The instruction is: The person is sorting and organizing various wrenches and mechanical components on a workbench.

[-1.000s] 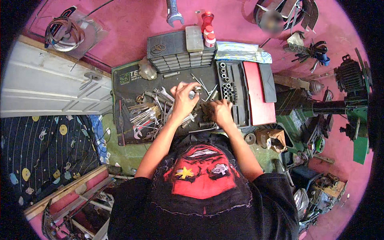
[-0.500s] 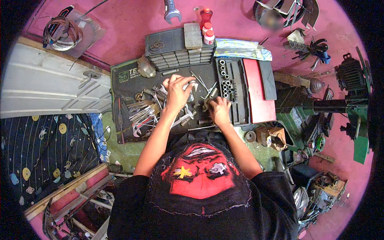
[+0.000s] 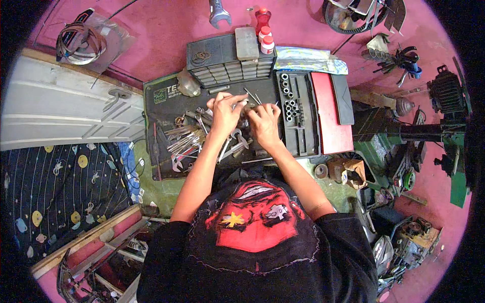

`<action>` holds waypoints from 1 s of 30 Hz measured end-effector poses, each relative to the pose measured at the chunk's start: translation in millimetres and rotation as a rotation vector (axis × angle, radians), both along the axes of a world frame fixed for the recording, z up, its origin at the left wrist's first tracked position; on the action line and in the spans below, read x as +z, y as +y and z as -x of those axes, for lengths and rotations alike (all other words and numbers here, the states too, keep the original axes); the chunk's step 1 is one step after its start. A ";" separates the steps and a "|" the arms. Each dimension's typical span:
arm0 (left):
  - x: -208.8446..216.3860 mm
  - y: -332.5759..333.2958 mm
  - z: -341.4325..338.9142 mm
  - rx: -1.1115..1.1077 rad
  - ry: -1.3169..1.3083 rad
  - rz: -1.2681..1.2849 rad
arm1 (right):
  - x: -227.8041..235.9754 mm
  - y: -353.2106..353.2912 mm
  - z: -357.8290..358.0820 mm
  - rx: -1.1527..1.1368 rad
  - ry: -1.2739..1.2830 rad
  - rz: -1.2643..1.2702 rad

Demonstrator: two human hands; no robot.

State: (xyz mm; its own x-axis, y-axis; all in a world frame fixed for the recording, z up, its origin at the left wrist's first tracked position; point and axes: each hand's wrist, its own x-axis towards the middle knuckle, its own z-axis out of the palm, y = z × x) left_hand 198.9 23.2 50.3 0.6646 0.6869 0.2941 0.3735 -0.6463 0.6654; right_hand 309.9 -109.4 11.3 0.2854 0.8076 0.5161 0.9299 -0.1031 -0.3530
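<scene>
Over the middle of a dark mat (image 3: 159,113), my two hands are close together. My left hand (image 3: 225,112) is closed, thumb and fingers pinched around a small shiny piece that I cannot make out. Right beside it, my right hand (image 3: 264,123) bends its fingers down toward the left fingertips; whatever they grip is hidden. Thin metal rods (image 3: 254,96) lie just beyond the hands. Below them rest an open-ended spanner (image 3: 238,135) and other metal tools. A heap of spanners and slim tools (image 3: 186,141) spreads left of my left forearm.
To the right stands a black tray (image 3: 309,139) with sockets (image 3: 290,108) upright in it, beside a red panel (image 3: 331,116). A small drawer cabinet (image 3: 230,73) is at the back, with white bottles with red caps (image 3: 267,45). Green machinery (image 3: 449,151) stands far right.
My right hand has moved left and slightly up, from beside the socket tray to next to my left hand. The left hand stays nearly in place.
</scene>
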 end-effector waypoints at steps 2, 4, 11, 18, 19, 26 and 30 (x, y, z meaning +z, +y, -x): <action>-5.2 3.2 2.6 0.024 0.000 -0.013 | -14.6 -7.1 3.4 0.010 -0.015 0.070; -4.2 5.6 2.1 0.035 0.022 -0.001 | -37.5 -17.0 5.6 0.016 0.022 0.169; -9.3 9.0 -0.2 0.063 0.011 0.025 | -56.7 -28.1 7.0 0.042 0.052 0.337; -11.2 7.0 -3.2 0.081 0.008 0.037 | 3.9 21.8 -0.4 -0.066 0.084 -0.027; -10.8 7.9 -3.2 0.084 0.008 0.036 | 2.3 21.1 -0.9 -0.064 0.084 -0.028; -10.3 18.8 0.8 0.087 0.062 0.019 | -56.8 -19.8 -3.3 0.084 0.074 0.293; -14.5 17.7 -1.1 0.091 0.054 0.014 | -69.8 -28.3 -5.5 0.142 0.047 0.440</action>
State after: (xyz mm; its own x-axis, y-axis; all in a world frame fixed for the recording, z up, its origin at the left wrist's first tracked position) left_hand 200.0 40.9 35.8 0.6143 0.7488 0.2488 0.4659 -0.5987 0.6515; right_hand 315.4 -137.8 -58.4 0.1711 0.9797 0.1047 0.9299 -0.1254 -0.3459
